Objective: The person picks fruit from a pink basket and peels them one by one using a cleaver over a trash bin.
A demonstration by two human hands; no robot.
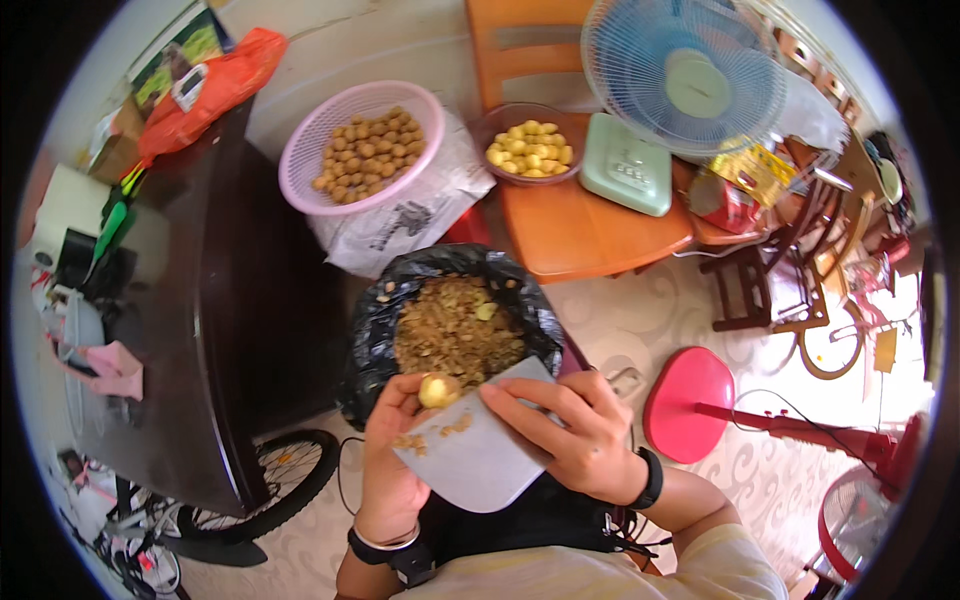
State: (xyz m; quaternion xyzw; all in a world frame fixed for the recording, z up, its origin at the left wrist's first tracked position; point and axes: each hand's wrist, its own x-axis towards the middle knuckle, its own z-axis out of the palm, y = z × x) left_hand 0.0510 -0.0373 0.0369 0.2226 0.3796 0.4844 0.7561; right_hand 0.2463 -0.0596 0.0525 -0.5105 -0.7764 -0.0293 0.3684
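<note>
In my left hand (394, 450) is a small round tuber, like a baby potato (436, 391), its pale yellow flesh bared over most of what shows. My right hand (577, 427) grips a wide cleaver blade (476, 457) with fingers spread across its upper side; the handle is hidden. The blade's edge lies close by the tuber, and wet brown scraps cling to the metal. Below both hands stands a bin lined with a black plastic bag (375, 330), holding a heap of brown peelings (457, 330).
A pink plastic basket (300, 169) of unpeeled brown tubers sits on a white printed sack (405, 217). Peeled yellow ones fill a bowl (491, 169) on a wooden chair (592, 240), beside a green kitchen scale (628, 165). A dark cabinet (172, 300) flanks my left; a fan's red base (690, 405), my right.
</note>
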